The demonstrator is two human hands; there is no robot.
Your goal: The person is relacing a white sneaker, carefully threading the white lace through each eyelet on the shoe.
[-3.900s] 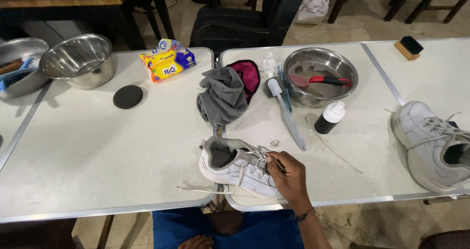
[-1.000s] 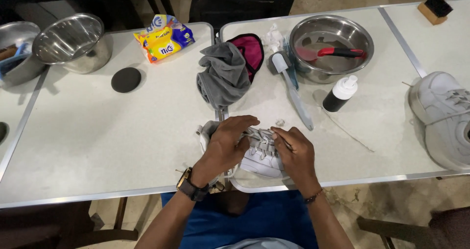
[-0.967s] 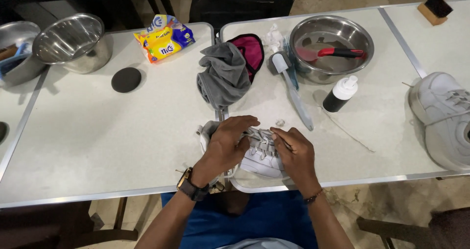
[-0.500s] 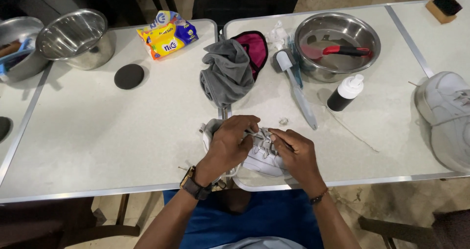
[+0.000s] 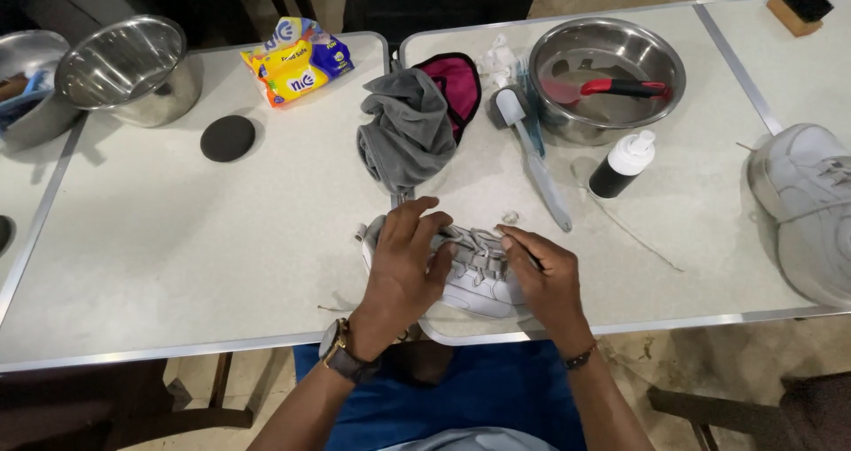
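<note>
- My left hand [image 5: 403,260] lies over the near side of the white sneaker [image 5: 470,278], fingers curled onto its upper and laces; the grip is closed on the shoe, pinning it down.
- My right hand [image 5: 542,269] meets the sneaker from the other side, thumb and forefinger pinched at the grey laces [image 5: 479,243]; a tight grip, though I cannot tell which strand it has.
- The sneaker sits on the white surface [image 5: 177,256] at its near edge, right at the seam where two table tops meet, directly in front of me.
- Just beyond the shoe lies a crumpled grey cloth [image 5: 408,132], overlapping a pink, black-edged piece [image 5: 459,83].
- To the right of the cloth, a long-handled brush [image 5: 536,163] lies at an angle, and a small black bottle with a white cap [image 5: 620,163] stands near it.
- Behind those is a steel bowl [image 5: 612,74] with a red-handled tool [image 5: 620,88] inside.
- A second white sneaker [image 5: 807,207] rests at the far right, well apart.
- On the left: a black round pad [image 5: 228,138], a yellow and blue packet [image 5: 297,61], another steel bowl [image 5: 133,66].
</note>
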